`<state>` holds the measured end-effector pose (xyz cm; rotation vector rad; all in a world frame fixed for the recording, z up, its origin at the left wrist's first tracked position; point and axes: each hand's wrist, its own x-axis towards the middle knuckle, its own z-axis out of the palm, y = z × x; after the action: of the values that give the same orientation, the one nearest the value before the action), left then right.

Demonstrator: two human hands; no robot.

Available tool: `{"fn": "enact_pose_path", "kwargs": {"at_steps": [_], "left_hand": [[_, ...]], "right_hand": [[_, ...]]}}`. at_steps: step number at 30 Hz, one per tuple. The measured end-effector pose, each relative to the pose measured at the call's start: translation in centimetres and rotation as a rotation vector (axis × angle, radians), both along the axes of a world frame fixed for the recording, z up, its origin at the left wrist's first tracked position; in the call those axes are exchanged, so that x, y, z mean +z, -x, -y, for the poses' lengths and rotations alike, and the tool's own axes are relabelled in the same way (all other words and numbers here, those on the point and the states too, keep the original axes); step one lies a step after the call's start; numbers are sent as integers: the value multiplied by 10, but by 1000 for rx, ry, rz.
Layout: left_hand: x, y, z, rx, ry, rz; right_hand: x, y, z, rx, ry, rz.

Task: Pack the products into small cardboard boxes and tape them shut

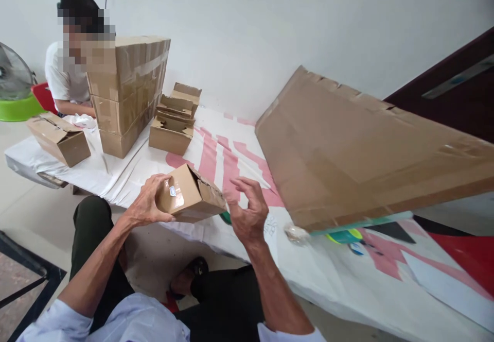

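A small brown cardboard box is tilted above the table's near edge. My left hand grips its left end, thumb below and fingers over the top. A clear tape patch and a small white label show near that hand. The box's upper flaps look slightly raised, with a dark gap along the seam. My right hand is beside the box's right end, its fingers bent and apart. Nothing shows in it; whether its thumb touches the box edge I cannot tell.
Taped boxes form a stack at the left; open boxes stand beside it. Another box sits at the table's left end. A large cardboard sheet leans at right, near a tape roll. A person sits behind the stack.
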<state>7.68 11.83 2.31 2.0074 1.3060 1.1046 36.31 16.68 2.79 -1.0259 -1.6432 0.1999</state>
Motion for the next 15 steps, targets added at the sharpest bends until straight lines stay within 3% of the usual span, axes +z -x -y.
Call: {"fn": "enact_pose_path", "kwargs": {"at_steps": [3, 5, 9, 15], "left_hand": [[8, -11, 1, 35, -10, -47], [9, -17, 2, 59, -11, -62], [10, -25, 3, 86, -6, -78], [15, -32, 5, 94, 32, -94]], "right_hand": [[53, 27, 15, 228, -229, 470], [69, 44, 19, 304, -269, 733], [77, 61, 12, 270, -243, 1057], [87, 67, 3, 270, -217, 1203]]}}
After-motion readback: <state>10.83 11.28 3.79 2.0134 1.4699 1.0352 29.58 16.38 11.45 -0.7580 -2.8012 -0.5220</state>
